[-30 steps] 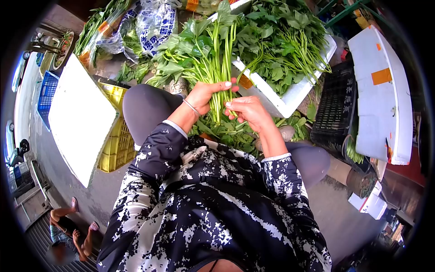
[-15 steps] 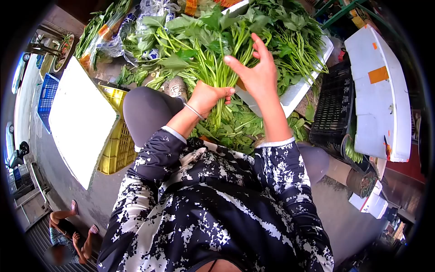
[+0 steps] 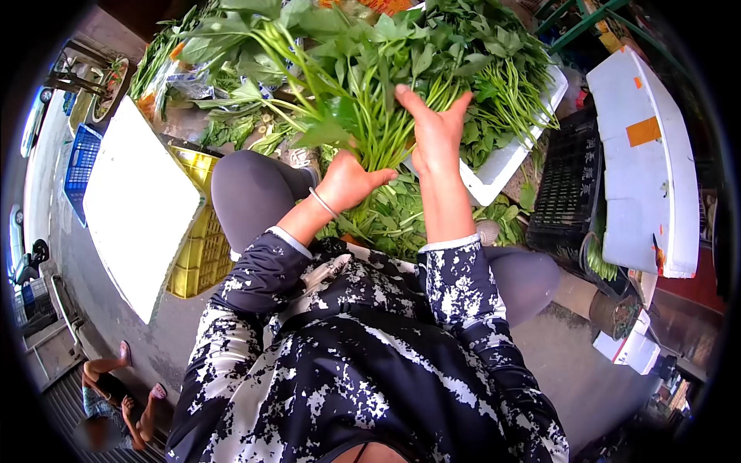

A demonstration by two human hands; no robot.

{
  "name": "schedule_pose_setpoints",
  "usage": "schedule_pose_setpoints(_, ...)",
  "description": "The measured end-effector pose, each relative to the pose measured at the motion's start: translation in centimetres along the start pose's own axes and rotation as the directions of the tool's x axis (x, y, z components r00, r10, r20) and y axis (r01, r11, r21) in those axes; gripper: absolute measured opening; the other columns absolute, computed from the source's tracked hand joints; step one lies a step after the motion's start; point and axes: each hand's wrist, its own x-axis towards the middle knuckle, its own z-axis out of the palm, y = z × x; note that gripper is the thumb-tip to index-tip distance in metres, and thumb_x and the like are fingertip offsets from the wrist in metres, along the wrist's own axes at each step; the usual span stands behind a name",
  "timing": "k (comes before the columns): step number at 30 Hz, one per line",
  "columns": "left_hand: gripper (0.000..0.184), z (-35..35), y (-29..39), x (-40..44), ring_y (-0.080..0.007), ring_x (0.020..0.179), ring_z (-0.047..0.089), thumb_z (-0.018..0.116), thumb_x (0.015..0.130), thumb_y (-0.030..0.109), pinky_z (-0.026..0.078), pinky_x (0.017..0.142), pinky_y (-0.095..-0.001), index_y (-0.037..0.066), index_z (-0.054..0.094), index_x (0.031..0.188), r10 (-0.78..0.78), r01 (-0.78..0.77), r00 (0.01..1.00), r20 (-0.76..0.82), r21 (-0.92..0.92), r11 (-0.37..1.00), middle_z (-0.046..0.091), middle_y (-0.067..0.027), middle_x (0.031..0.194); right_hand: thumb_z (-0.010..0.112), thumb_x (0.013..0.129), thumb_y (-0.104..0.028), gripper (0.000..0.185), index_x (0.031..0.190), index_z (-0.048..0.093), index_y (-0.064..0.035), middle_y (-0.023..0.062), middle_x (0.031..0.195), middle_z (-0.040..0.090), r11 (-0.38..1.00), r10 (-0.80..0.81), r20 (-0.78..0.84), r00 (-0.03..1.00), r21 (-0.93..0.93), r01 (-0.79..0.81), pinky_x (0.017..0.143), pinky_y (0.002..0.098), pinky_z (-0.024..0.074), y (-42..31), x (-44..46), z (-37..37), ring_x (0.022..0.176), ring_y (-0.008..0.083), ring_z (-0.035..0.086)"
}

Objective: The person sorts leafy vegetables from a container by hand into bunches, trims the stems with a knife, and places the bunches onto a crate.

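A large bunch of leafy greens (image 3: 367,116) fans out in front of me, its pale green stems running down to my left hand (image 3: 351,183). That hand is wrapped round the lower stems, thumb pointing right. My right hand (image 3: 438,131) is at the right side of the bunch, thumb and fingers spread, touching the stems; its fingertips are partly hidden. Behind it on the right, a white foam box (image 3: 502,171) holds more greens (image 3: 513,92). Loose leaves (image 3: 397,220) lie below my hands, between my legs.
A white foam board (image 3: 135,208) leans by a yellow crate (image 3: 197,258) at left, with a blue crate (image 3: 81,170) beyond. A black crate (image 3: 567,185) and an upright white foam box (image 3: 648,162) stand right. Another person (image 3: 116,401) sits at lower left.
My right hand has left the stem ends, opened and moved up to the side of the bunch. The bunch has spread wider and up to the left, while my left hand keeps its grip.
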Motion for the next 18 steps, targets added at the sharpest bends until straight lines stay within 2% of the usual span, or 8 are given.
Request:
schedule_pose_setpoints(2,0.037,-0.3,-0.3,-0.4,-0.0307,0.086,0.056,0.067,0.068,0.014,0.043,0.078,-0.0342,0.001,0.056,0.1,0.031,-0.033,0.999,0.012,0.122,0.992,0.059,-0.0162,0.092,0.076,0.059,-0.028,0.118,0.129,-0.012,0.0077,0.0274,0.131,0.02,0.938,0.124,0.202,0.972,0.296,-0.181,0.101,0.0335,0.0209,-2.4,-1.0,1.0,0.121,0.0306,0.025)
schedule_pose_setpoints(4,0.047,-0.7,-0.1,-0.7,-0.0303,0.072,0.058,0.07,0.068,0.021,0.046,0.07,-0.0352,-0.002,0.051,0.104,0.363,-0.381,0.924,0.117,0.317,0.868,0.06,-0.0185,0.087,0.077,0.059,-0.034,0.118,0.131,-0.009,0.0041,0.0254,0.13,0.024,0.979,-0.001,0.163,0.987,-0.201,0.034,0.097,0.0376,0.0306,-1.8,-1.5,1.7,0.116,0.0301,0.034)
schedule_pose_setpoints(6,0.034,-1.5,1.5,-1.7,-0.0316,0.071,0.059,0.064,0.073,0.027,0.045,0.067,-0.0374,-0.004,0.058,0.089,0.03,-0.133,0.975,0.219,0.473,0.871,0.059,-0.0212,0.076,0.079,0.054,-0.033,0.119,0.131,-0.002,0.0049,0.0263,0.128,0.027,0.916,-0.054,0.315,0.947,-0.362,0.173,0.097,0.0361,0.0311,-1.7,-2.6,2.3,0.116,0.031,0.035)
schedule_pose_setpoints(9,0.028,-2.3,-1.6,-2.1,-0.0322,0.076,0.059,0.054,0.079,0.024,0.044,0.071,-0.038,-0.001,0.059,0.091,0.185,-0.264,0.961,0.204,0.49,0.831,0.06,-0.0208,0.078,0.081,0.049,-0.027,0.106,0.126,0.016,0.003,0.0225,0.116,0.046,0.852,-0.258,0.342,0.904,-0.361,0.38,0.088,0.0342,0.0397,-1.0,-4.2,4.0,0.105,0.0305,0.049)
schedule_pose_setpoints(13,0.035,-1.7,-4.3,-2.2,-0.032,0.083,0.056,0.062,0.072,0.013,0.043,0.076,-0.0375,-0.003,0.052,0.101,0.263,-0.261,0.963,0.066,0.484,0.835,0.059,-0.0176,0.091,0.074,0.054,-0.021,0.088,0.128,0.026,-0.009,0.0172,0.104,0.055,0.897,-0.133,0.275,0.952,-0.375,0.234,0.081,0.0359,0.0443,-1.6,-5.2,6.3,0.095,0.0322,0.055)
schedule_pose_setpoints(16,0.033,-2.0,-3.3,-1.6,-0.0262,0.071,0.059,0.063,0.071,0.011,0.046,0.065,-0.0348,-0.004,0.051,0.097,0.242,-0.188,0.969,-0.055,0.473,0.861,0.06,-0.0162,0.084,0.074,0.056,-0.044,0.108,0.132,0.011,0.0002,0.0269,0.113,0.047,0.892,-0.073,0.419,0.905,-0.379,0.247,0.086,0.0354,0.0408,-0.6,-4.3,6.8,0.102,0.0363,0.05)
schedule_pose_setpoints(17,0.026,-2.4,-2.8,-1.5,-0.02,0.061,0.055,0.061,0.072,0.006,0.045,0.056,-0.0304,-0.003,0.05,0.094,-0.019,0.015,0.995,-0.096,-0.049,0.999,0.057,-0.0116,0.076,0.07,0.056,-0.055,0.118,0.132,0.002,0.0034,0.0307,0.118,0.041,0.872,0.034,0.43,0.902,-0.454,0.184,0.09,0.036,0.0374,-0.8,-3.5,6.2,0.108,0.0368,0.045)
schedule_pose_setpoints(18,0.02,-2.9,-1.9,-1.4,-0.0137,0.051,0.051,0.058,0.074,0.001,0.044,0.046,-0.0261,-0.001,0.049,0.091,-0.266,0.224,0.964,0.004,-0.553,0.802,0.054,-0.007,0.068,0.068,0.06,-0.055,0.111,0.132,0.007,0.0029,0.0286,0.12,0.04,0.862,0.034,0.371,0.928,-0.481,0.161,0.091,0.0374,0.0363,-1.1,-3.1,5.5,0.111,0.0352,0.043)
